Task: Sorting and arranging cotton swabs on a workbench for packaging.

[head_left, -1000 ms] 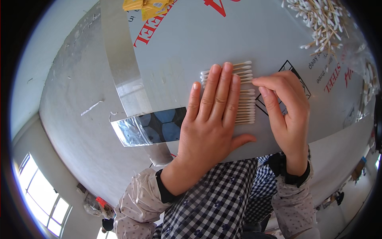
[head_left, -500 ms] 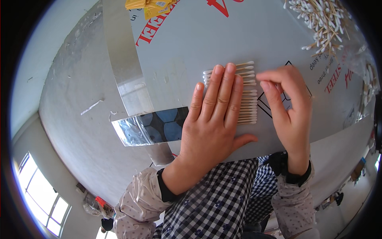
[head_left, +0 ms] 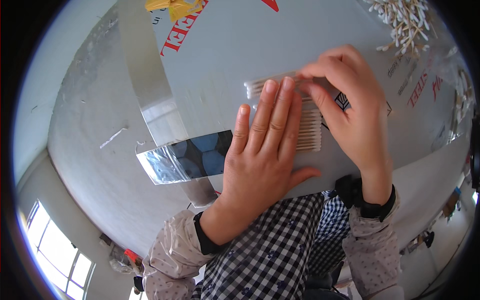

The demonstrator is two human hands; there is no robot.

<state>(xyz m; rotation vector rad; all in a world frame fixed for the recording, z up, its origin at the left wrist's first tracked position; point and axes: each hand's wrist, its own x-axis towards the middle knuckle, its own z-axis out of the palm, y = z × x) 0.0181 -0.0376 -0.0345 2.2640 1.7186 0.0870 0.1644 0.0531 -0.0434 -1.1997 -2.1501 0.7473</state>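
On the grey sheet point(head_left: 225, 55), both hands press a cotton-swab row point(head_left: 311, 131).

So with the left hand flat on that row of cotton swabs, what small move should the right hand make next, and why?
Probably lay the lifted swabs down against the row. The left hand lies flat on the row of cotton swabs, pinning it to the grey sheet. The right hand pinches a few swabs at the row's upper end, slightly askew. Hands: left open, right shut.

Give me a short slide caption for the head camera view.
Left hand flat on a row of cotton swabs while right hand pinches its top edge.
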